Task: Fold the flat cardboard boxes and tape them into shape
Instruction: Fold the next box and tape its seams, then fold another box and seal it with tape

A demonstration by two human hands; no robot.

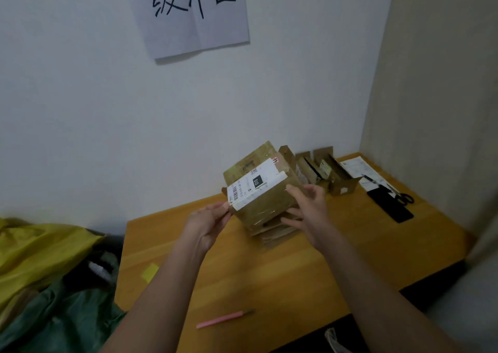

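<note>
1. Pinching the label corner of a cardboard box, the left hand steadies its left end.
2. The right hand grips its right end, fingers curled around it.
3. The box is tilted, above a stack of flat boxes mid-bench.
4. Scissors lie near the far right corner.

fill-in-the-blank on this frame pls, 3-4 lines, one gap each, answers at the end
1. Both hands hold a cardboard box that bears a white ____ with a barcode.
2. The left hand pinches the box at its ____ corner as seen in the picture.
3. The pink pen lies on the ____ table, near its front edge.
4. The scissors lie to the ____ of the right hand in the picture.

Missing words: label; left; wooden; right
</note>
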